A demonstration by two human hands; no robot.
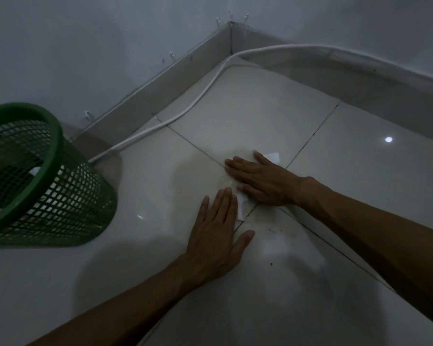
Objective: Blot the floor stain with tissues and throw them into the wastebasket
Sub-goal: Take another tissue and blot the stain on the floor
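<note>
A white tissue (242, 204) lies flat on the pale tiled floor over a faint brownish stain (229, 182). My right hand (259, 179) lies flat on it with fingers spread, and a tissue corner (273, 156) shows beyond its fingers. My left hand (216, 232) lies flat beside it, its fingertips on the tissue's near edge. Most of the tissue is hidden under the hands. A green mesh wastebasket (43, 186) stands at the left, apart from both hands, with something white inside.
A white cable (200, 96) runs along the skirting board and round the room corner behind the stain. Small dark specks (275, 231) dot the tile near my left thumb. Walls close the space at the back and right.
</note>
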